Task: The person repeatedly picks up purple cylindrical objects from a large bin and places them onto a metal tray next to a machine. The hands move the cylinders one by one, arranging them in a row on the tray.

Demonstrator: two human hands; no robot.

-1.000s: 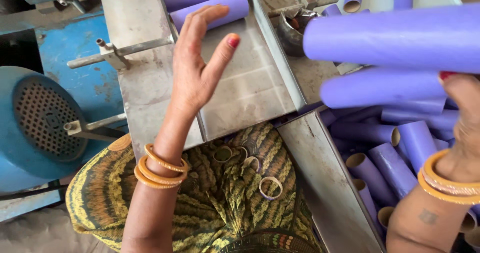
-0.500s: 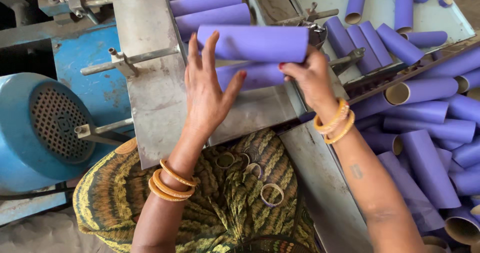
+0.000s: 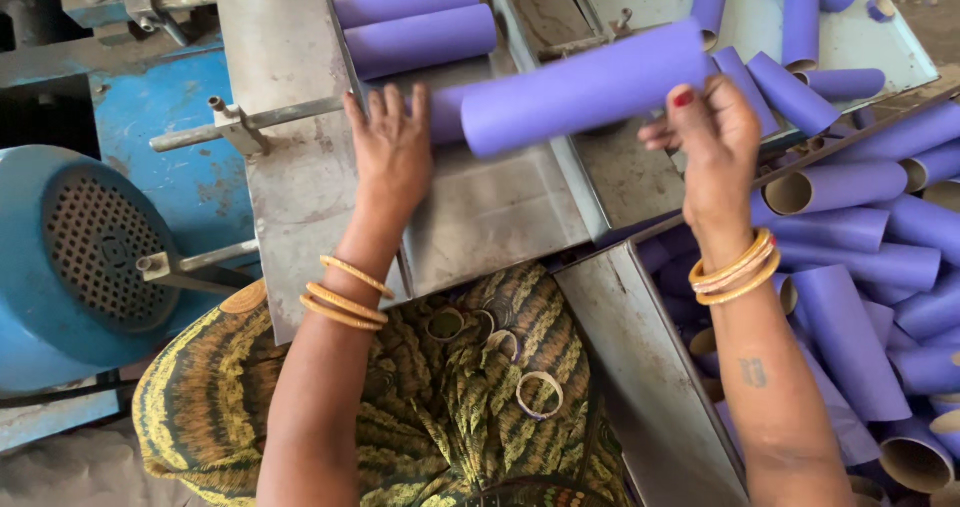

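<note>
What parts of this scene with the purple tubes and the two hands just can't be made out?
Head view only:
- Near end of the held purple tube: covered by the left hand, so its grip there cannot be judged.
- The tube behind it on the metal chute: mostly hidden by the held tube.
- Right hand: its fingertips on the tube's far side are hidden.
- Bin of tubes: cut off by the right and bottom edges.
- Blue motor housing: cut off at the left edge.

Bright, even daylight; soft shadows; sharp focus throughout
</note>
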